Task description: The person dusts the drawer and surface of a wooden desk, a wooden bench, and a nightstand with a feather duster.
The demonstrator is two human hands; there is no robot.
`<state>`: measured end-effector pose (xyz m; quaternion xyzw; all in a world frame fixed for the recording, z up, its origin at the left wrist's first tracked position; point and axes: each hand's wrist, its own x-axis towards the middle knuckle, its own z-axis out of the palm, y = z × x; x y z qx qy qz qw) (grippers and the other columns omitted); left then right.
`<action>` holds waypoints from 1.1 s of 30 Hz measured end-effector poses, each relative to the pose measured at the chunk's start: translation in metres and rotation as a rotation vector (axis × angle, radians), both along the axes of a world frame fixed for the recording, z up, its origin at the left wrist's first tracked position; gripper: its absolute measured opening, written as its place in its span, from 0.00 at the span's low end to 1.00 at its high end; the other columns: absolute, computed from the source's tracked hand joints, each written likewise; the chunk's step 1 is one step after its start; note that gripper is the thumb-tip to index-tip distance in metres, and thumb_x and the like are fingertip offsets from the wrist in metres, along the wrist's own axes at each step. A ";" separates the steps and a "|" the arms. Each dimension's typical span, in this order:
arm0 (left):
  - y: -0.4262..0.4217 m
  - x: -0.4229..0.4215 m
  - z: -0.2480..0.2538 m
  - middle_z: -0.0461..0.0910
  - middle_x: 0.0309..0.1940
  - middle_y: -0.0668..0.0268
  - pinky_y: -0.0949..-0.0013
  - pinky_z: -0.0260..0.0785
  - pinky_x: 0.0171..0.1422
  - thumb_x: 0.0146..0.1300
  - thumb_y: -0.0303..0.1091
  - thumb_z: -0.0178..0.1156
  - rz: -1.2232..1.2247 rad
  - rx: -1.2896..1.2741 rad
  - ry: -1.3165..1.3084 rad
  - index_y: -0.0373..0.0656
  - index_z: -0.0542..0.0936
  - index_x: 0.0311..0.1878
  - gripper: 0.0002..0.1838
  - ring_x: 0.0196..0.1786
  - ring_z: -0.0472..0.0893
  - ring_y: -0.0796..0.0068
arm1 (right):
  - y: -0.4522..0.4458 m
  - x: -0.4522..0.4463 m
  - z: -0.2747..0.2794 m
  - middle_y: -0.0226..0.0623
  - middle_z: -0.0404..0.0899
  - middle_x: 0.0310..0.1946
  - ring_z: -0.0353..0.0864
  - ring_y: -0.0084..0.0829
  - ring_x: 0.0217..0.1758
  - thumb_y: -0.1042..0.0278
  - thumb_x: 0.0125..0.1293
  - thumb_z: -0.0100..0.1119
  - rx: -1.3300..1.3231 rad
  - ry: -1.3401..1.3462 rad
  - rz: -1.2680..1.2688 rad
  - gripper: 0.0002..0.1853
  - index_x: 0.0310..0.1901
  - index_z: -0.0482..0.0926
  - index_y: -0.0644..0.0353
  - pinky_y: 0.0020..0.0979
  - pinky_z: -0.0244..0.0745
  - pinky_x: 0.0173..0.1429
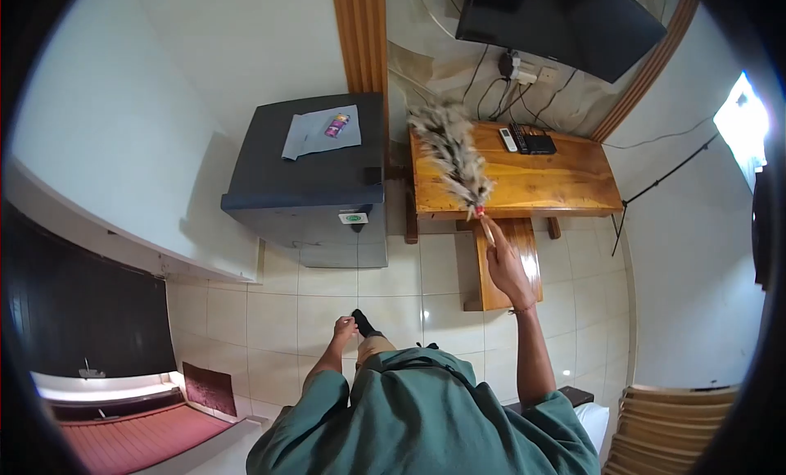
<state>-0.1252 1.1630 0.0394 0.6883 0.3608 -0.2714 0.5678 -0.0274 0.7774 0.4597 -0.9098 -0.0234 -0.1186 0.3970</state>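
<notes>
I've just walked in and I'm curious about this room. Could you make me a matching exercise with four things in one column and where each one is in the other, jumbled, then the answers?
Things
1. Feather duster
2. Television
3. Light grey cloth
4. White remote control

Places
A. On top of the dark grey refrigerator
B. Held in the person's right hand
C. Lying on the wooden table
D. Up on the wall, above the table

Right pairs: 1-B, 2-D, 3-A, 4-C

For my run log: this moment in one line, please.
right hand: holds feather duster | duster: over wooden table, contact unclear | left hand: no object visible
</notes>
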 end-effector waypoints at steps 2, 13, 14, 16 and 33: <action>0.015 -0.010 -0.016 0.81 0.27 0.65 0.72 0.69 0.19 0.62 0.42 0.56 0.027 0.072 0.029 0.46 0.74 0.46 0.14 0.24 0.81 0.73 | 0.017 -0.001 0.039 0.54 0.76 0.27 0.77 0.50 0.29 0.78 0.60 0.45 -0.129 0.013 0.075 0.24 0.59 0.70 0.51 0.44 0.70 0.34; 0.085 0.010 -0.018 0.79 0.44 0.61 0.60 0.70 0.41 0.65 0.46 0.51 -0.074 -0.107 0.159 0.49 0.68 0.55 0.19 0.42 0.81 0.67 | 0.111 0.081 0.085 0.46 0.78 0.24 0.79 0.45 0.27 0.76 0.53 0.49 -0.823 0.100 0.295 0.19 0.48 0.78 0.55 0.42 0.74 0.34; 0.083 0.014 -0.023 0.79 0.44 0.61 0.60 0.70 0.41 0.64 0.47 0.52 -0.052 -0.179 0.100 0.49 0.68 0.55 0.19 0.42 0.81 0.67 | 0.121 0.084 0.092 0.46 0.78 0.23 0.79 0.45 0.27 0.76 0.54 0.49 -0.863 0.107 0.306 0.18 0.46 0.79 0.55 0.41 0.74 0.33; 0.117 0.021 -0.025 0.79 0.44 0.61 0.60 0.70 0.41 0.63 0.48 0.53 0.007 -0.266 -0.026 0.50 0.68 0.54 0.20 0.42 0.81 0.67 | 0.151 0.075 0.106 0.47 0.78 0.24 0.79 0.44 0.28 0.76 0.54 0.49 -0.864 0.038 0.341 0.16 0.43 0.80 0.56 0.41 0.74 0.33; 0.178 0.074 -0.006 0.77 0.46 0.61 0.61 0.68 0.42 0.65 0.44 0.49 -0.250 -0.118 0.305 0.48 0.68 0.54 0.17 0.43 0.80 0.66 | 0.086 -0.046 -0.159 0.48 0.79 0.35 0.77 0.53 0.35 0.62 0.64 0.51 0.054 0.292 -0.336 0.15 0.52 0.75 0.51 0.43 0.72 0.39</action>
